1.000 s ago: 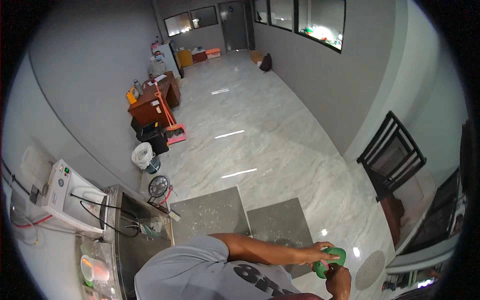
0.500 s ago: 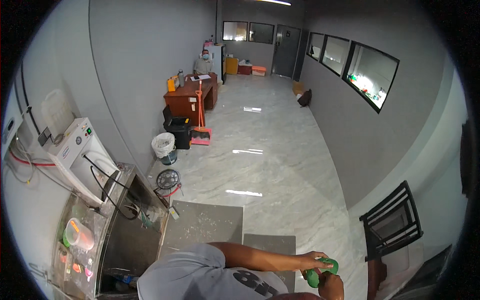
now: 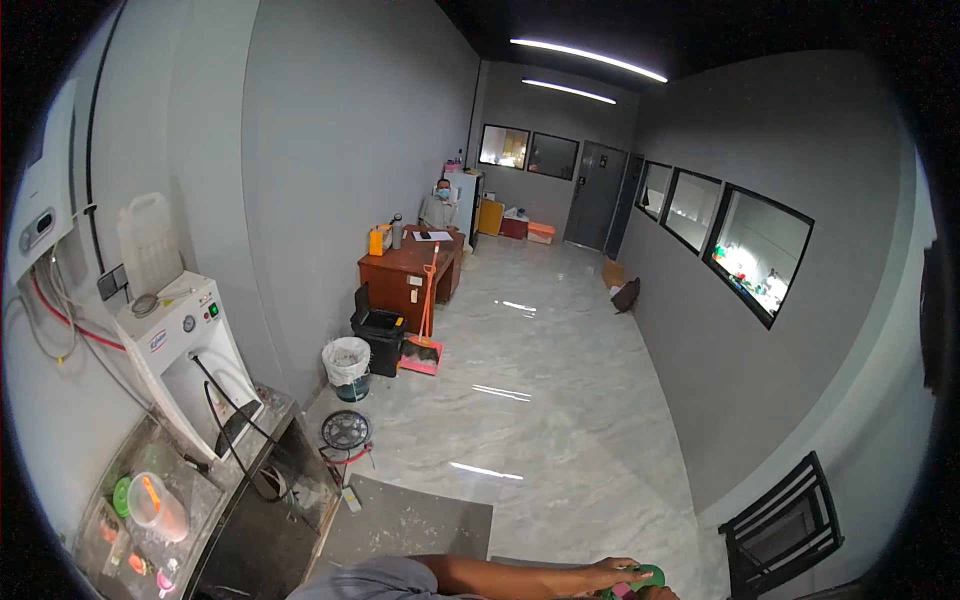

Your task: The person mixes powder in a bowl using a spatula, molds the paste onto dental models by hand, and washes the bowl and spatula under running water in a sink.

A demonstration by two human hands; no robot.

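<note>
Low at the picture's bottom edge, my left forearm reaches across to the right. At its end my left hand (image 3: 612,573) is closed on a rounded green object (image 3: 652,577). Some pink shows between the green parts; its exact kind cannot be made out. Just beside it, my right hand (image 3: 658,594) is mostly cut off by the frame's lower edge. Only the top of that hand shows, against the green object, and its fingers are hidden.
At left, a worn counter (image 3: 205,497) bears a white machine (image 3: 185,335) with black hoses and a clear tub (image 3: 158,508). A round fan-like item (image 3: 346,430), bin (image 3: 347,362) and desk (image 3: 410,262) with a seated person (image 3: 440,207) stand beyond. A black chair (image 3: 783,525) is at right.
The view has tilted up, so the room sits lower and ceiling lights show. My hands and the green object now lie at the bottom edge, with the right hand largely out of frame.
</note>
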